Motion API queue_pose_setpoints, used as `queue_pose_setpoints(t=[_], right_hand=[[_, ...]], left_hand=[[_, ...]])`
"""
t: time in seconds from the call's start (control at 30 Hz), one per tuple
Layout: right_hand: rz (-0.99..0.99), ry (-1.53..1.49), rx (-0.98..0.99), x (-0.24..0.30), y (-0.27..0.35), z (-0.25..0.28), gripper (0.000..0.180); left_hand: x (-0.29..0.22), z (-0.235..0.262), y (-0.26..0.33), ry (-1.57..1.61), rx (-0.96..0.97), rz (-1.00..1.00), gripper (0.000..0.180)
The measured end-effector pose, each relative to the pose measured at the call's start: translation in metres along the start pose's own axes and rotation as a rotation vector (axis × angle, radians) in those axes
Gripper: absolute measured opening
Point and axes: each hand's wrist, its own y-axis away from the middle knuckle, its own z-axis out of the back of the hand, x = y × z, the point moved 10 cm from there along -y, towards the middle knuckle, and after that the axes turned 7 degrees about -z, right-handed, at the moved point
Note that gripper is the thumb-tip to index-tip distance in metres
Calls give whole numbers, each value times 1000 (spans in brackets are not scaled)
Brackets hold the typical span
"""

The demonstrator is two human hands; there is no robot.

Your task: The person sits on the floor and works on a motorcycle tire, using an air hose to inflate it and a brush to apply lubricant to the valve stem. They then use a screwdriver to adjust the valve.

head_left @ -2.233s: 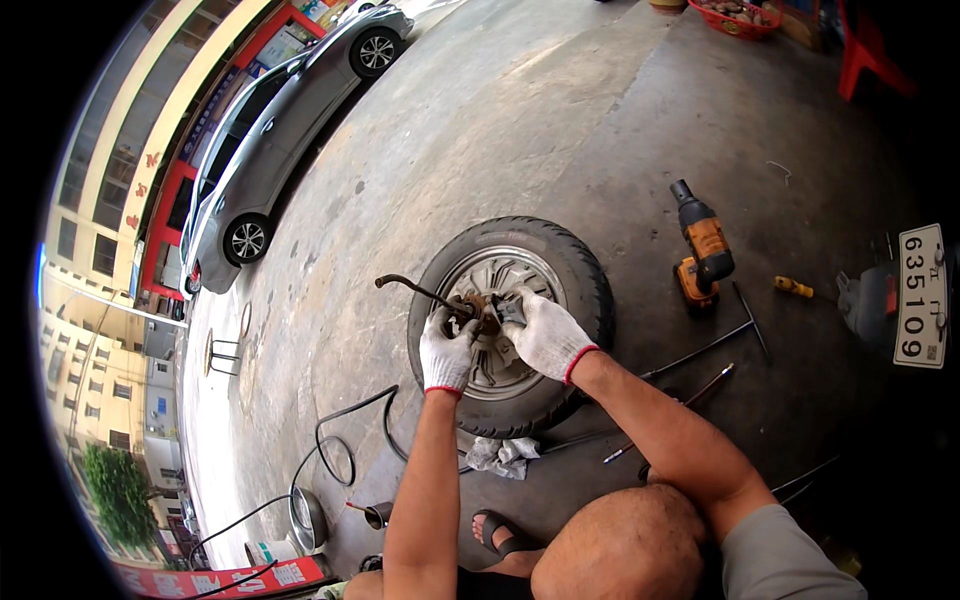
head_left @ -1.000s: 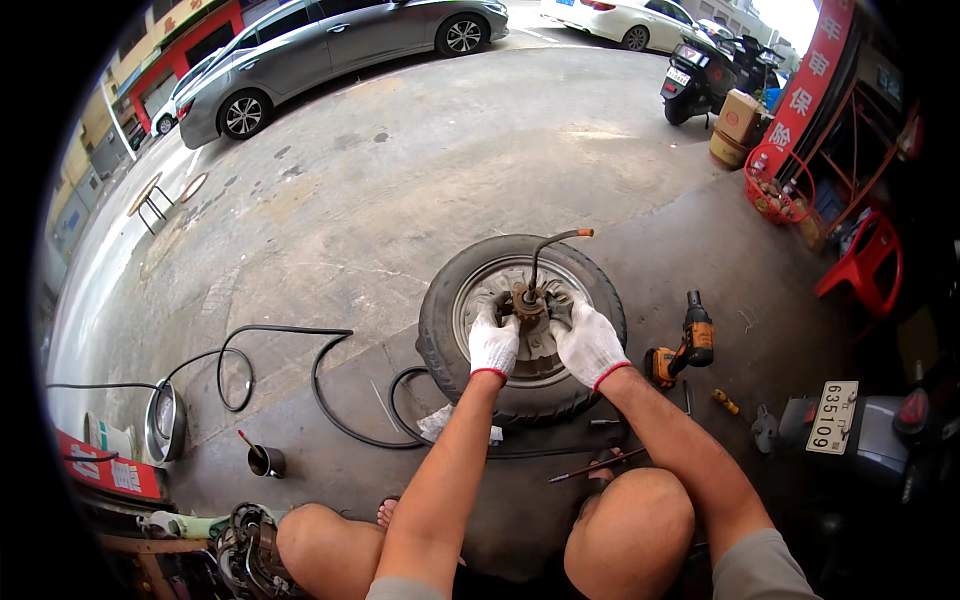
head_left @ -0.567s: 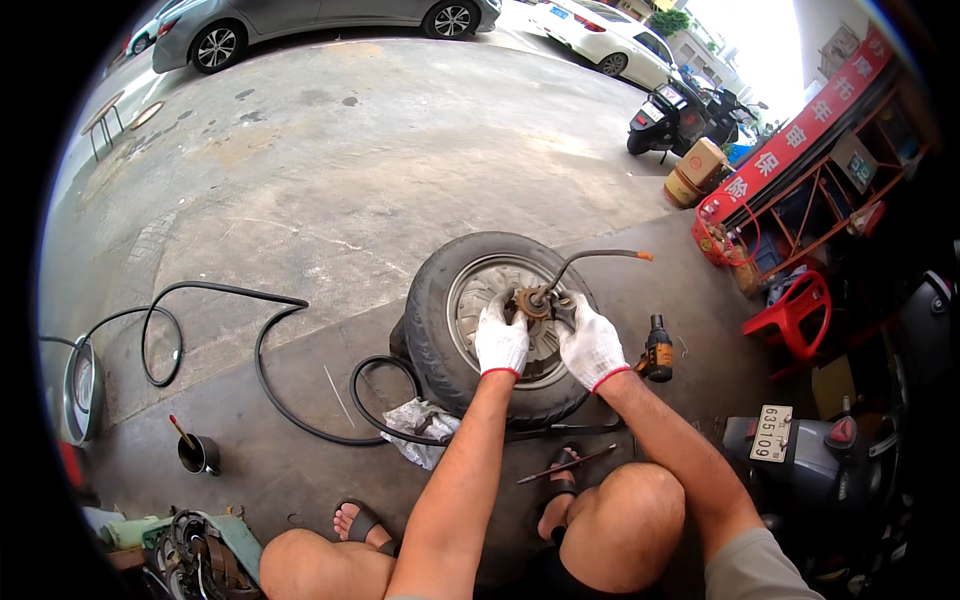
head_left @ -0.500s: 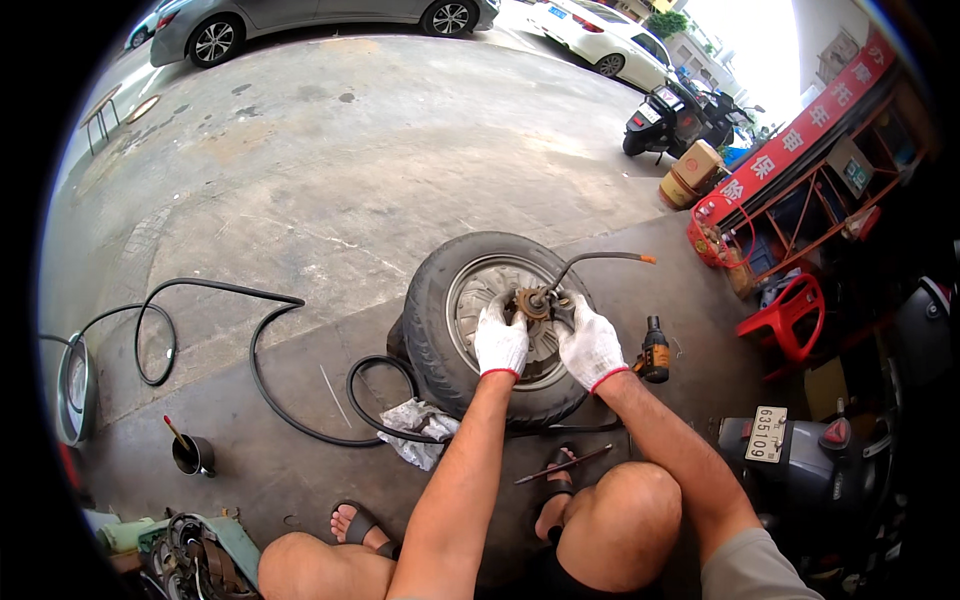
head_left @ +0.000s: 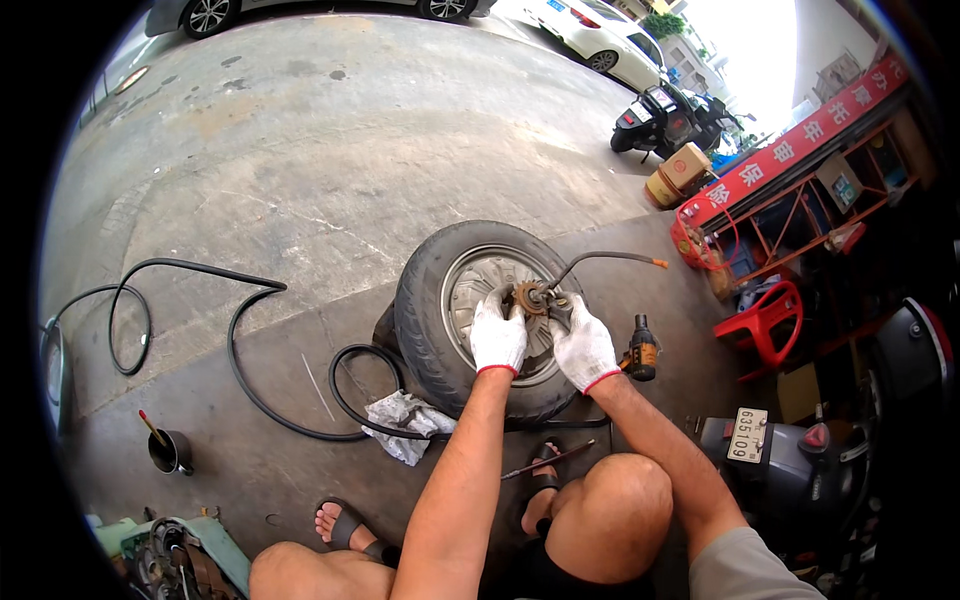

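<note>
Rusty toothed part (head_left: 529, 297) over a wheel (head_left: 430, 310)
The left hand (head_left: 498, 335) pinches it; the right hand (head_left: 584, 345) curls beside, its hold I cannot tell. Power tool (head_left: 642, 355) rests right of both.

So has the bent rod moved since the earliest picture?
Yes. Against the wheel, the bent rod has swung from pointing left, away from the power drill, to pointing right, toward the drill's side.

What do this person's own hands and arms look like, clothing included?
The left hand and right hand wear matching white knit gloves with thin red edging at the wrists; their fingers look greyish. Both forearms are bare. A short grey sleeve shows on the right arm; no left sleeve is visible.
</note>
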Motion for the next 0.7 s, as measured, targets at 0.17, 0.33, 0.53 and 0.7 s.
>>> queue_pose_setpoints(t=[0.17, 0.33, 0.53, 0.7], right_hand=[[-5, -45, 3, -14, 2, -1, 41], [23, -230, -25, -28, 0, -2, 42], [37, -256, 27, -41, -2, -10, 42], [47, -434, 102, -41, 2, -15, 38]], left_hand=[[0, 2, 0, -25, -9, -18, 36], [2, 1, -1, -11, -14, -31, 36], [6, -3, -2, 27, 8, -31, 36], [6, -3, 0, 14, 19, -13, 36]])
